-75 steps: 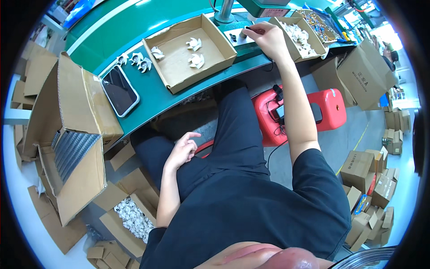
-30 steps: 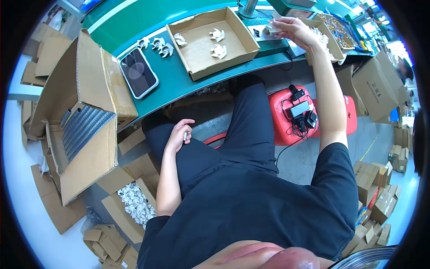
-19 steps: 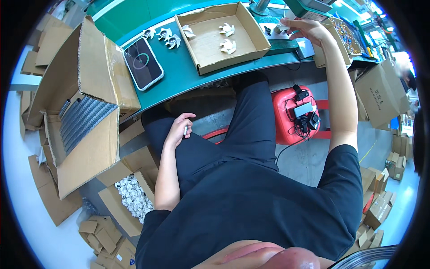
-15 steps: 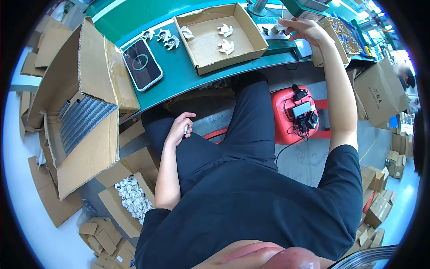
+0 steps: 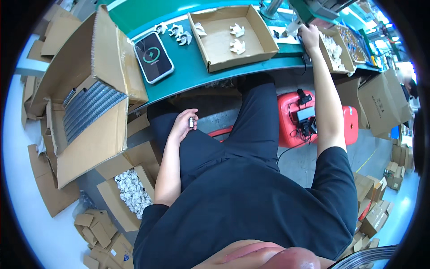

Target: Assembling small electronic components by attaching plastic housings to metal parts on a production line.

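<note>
My right hand (image 5: 310, 38) reaches to the back right of the bench, its fingers closed around the edge of a white fan wheel (image 5: 293, 28) beside a bench press (image 5: 309, 10). The fingertips are partly hidden there. Over my left thigh, my left hand (image 5: 181, 126) is curled with the palm turned up. It holds small silver metal cylinders (image 5: 191, 122). In a shallow cardboard tray (image 5: 242, 57) lie several white fan wheels (image 5: 237, 30). More fan wheels with dark centres (image 5: 176, 31) rest on the bench left of the tray.
A phone (image 5: 154, 58) lies on the green bench (image 5: 188, 74). At left stands a large open carton (image 5: 109, 54) with rows of grey cylinders (image 5: 92, 110). Boxes of white parts (image 5: 133, 193) sit below it and right of my right hand. A red stool (image 5: 286, 134) bears cables and small devices.
The view has shifted, so the bench appears farther right. My right hand has come left against the bench with the fan wheel, uncovering the box of white parts. My left hand has turned, showing the cylinders.
</note>
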A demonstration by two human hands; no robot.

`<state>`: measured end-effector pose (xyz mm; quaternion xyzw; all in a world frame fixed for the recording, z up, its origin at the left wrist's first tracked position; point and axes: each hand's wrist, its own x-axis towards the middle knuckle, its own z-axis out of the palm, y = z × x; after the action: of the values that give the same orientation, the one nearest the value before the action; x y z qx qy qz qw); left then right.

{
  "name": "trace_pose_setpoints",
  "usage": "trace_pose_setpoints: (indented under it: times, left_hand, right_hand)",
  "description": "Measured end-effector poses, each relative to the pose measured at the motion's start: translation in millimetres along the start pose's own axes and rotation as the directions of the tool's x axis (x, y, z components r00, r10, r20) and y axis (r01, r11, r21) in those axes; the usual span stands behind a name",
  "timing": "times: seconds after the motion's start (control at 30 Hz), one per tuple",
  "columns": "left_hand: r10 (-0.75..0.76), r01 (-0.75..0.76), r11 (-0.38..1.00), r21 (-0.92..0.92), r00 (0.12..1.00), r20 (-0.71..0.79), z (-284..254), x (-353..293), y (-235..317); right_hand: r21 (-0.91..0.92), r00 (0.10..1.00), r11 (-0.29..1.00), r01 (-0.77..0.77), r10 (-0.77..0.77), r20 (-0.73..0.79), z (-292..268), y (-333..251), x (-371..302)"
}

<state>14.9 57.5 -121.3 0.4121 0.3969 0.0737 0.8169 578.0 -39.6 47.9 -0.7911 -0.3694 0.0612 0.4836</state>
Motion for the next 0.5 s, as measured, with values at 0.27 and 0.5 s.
trace_pose_setpoints:
  times: [0.27,0.5]
  left_hand:
    - [-0.082,0.042,0.736,-0.675,0.996,-0.027,-6.9,-17.0,-18.3]
    - [-0.068,0.224,0.760,-0.610,0.961,0.267,33.0,-23.5,-38.4]
  right_hand:
    - [0.068,0.934,0.932,0.356,-0.356,-0.011,21.8,-70.7,-82.9]
    - [-0.022,0.820,0.906,0.423,-0.393,-0.416,41.2,-67.7,-115.4]
